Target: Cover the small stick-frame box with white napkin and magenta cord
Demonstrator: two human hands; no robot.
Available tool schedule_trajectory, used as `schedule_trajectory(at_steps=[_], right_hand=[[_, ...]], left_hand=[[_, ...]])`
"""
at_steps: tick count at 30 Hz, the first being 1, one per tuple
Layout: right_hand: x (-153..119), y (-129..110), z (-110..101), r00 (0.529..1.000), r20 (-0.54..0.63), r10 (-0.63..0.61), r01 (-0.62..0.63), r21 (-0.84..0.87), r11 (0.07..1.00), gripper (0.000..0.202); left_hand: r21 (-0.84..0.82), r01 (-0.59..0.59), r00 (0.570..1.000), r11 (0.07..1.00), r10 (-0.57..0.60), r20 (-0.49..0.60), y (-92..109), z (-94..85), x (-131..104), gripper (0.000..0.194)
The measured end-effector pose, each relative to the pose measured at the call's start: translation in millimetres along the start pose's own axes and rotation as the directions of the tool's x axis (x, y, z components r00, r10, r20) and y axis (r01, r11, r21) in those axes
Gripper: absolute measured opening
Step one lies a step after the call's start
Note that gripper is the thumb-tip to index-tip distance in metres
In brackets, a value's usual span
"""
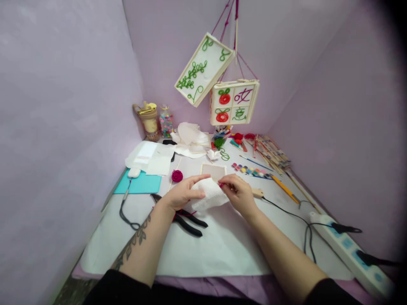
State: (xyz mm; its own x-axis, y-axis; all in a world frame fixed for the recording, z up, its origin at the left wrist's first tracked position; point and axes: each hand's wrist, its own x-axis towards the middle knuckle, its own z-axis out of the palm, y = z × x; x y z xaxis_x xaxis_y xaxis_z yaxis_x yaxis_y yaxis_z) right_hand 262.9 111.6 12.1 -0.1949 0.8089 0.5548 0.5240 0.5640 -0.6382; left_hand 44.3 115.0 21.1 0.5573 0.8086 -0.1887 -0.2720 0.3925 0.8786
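Over the table (229, 258), left hand (182, 194) grips the white cloth (208, 195), thumb on top; right hand (240, 192) pinches a purple bit (220, 184) at its right edge — too small to identify. I'd keep the cloth taut, pinch close to the edge. Pliers (188, 227) below, partly behind left wrist — cloth underside hidden too.

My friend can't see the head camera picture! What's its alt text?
A person's left hand holds a white textured sheet, the right hand at its edge, above a cluttered table. Nearby lie black-handled pliers and a magenta ball. A green-patterned panel hangs behind.
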Motion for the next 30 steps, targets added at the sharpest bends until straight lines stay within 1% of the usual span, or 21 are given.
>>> schedule_trajectory(at_steps=[1,2,4,5,6,7,8,11,15,17,22,26,28,30], right_hand=[[3,-2,-3,0.996,-0.028,0.082,-0.080,0.065,0.995,0.012],[7,-3,-6,0.982,-0.043,0.182,-0.175,0.139,0.975,0.012],[16,-7,-13,0.924,-0.012,0.383,-0.362,0.298,0.883,0.017],[21,-9,-16,0.890,0.024,0.455,-0.432,0.366,0.824,0.021],[26,-10,-20,0.865,0.052,0.499,-0.472,0.423,0.773,0.024],[32,-12,-23,0.854,0.067,0.516,-0.483,0.472,0.737,0.026],[38,-14,-26,0.855,0.065,0.514,-0.470,0.517,0.716,0.028],[55,-22,-36,0.890,0.044,0.455,-0.384,0.612,0.691,0.032],[77,-41,-57,0.923,0.061,0.381,-0.322,0.667,0.672,0.035],[86,-53,-69,0.939,0.052,0.341,-0.286,0.670,0.685,0.034],[102,-82,-95,0.971,0.007,0.240,-0.194,0.611,0.768,0.027],[114,-101,-106,0.987,-0.011,0.160,-0.126,0.561,0.818,0.022],[119,-110,-110,0.992,0.001,0.124,-0.102,0.569,0.816,0.019],[121,-120,-114,0.996,0.025,0.089,-0.087,0.579,0.811,0.016]], left_hand=[[0.000,0.003,1.000,1.000,-0.003,0.004,0,0.2,0,0.079],[0.005,0.002,1.000,1.000,-0.002,0.005,1,0.5,0,0.080],[0.029,-0.002,1.000,1.000,0.001,0.008,0,1.6,0,0.081],[0.042,-0.004,1.000,0.999,0.003,0.012,0,2.3,0,0.081],[0.057,-0.007,1.000,0.998,0.006,0.015,0,3.1,0,0.080],[0.069,-0.012,1.000,0.998,0.011,0.017,-1,3.8,1,0.079],[0.076,-0.016,1.000,0.997,0.015,0.017,-1,4.6,1,0.079],[0.085,-0.027,1.000,0.996,0.027,0.010,-2,6.3,2,0.079],[0.111,-0.024,1.000,0.993,0.025,-0.001,-3,7.7,3,0.081],[0.116,-0.022,1.000,0.993,0.023,-0.005,-4,8.4,4,0.081],[0.125,-0.049,0.998,0.991,0.054,-0.031,-7,10.9,8,0.079],[0.154,-0.036,0.997,0.987,0.046,-0.058,-4,15.7,6,0.083],[0.149,-0.069,0.995,0.986,0.079,-0.066,0,20.6,2,0.081],[0.118,-0.116,0.992,0.986,0.120,-0.031,5,27.9,-3,0.083]])
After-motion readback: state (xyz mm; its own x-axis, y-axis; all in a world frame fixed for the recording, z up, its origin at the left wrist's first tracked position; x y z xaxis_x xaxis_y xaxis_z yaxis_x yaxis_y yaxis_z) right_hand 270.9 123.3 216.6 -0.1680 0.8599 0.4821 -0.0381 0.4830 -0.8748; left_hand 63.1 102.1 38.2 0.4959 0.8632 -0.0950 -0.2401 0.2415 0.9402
